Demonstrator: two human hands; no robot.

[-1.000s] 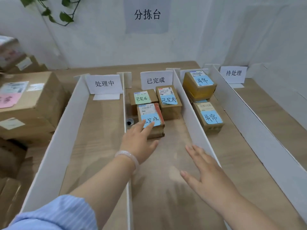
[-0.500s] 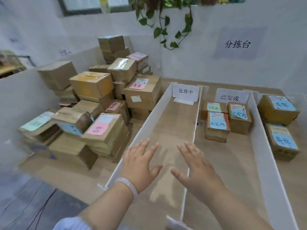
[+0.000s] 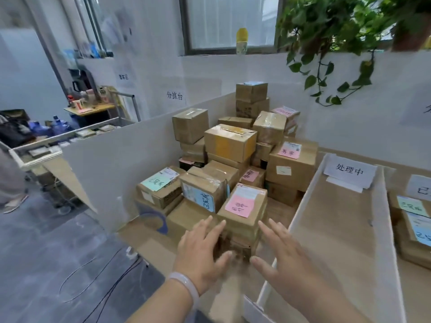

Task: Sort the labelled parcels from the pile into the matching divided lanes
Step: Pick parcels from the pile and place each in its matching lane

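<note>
Left hand (image 3: pixel 203 250): fingers straight and spread, holding nothing, at the near left corner of the pink-label box (image 3: pixel 241 206) (whether they touch it cannot be told).
Right hand (image 3: pixel 282 255): fingers apart, empty, just beside the box's right side.
Pink-label box: upright at the front of the pile (image 3: pixel 231 143), left of the lanes.
Nearest lane (image 3: pixel 338 241): white walls, paper sign (image 3: pixel 349 172) at its far end.
</note>
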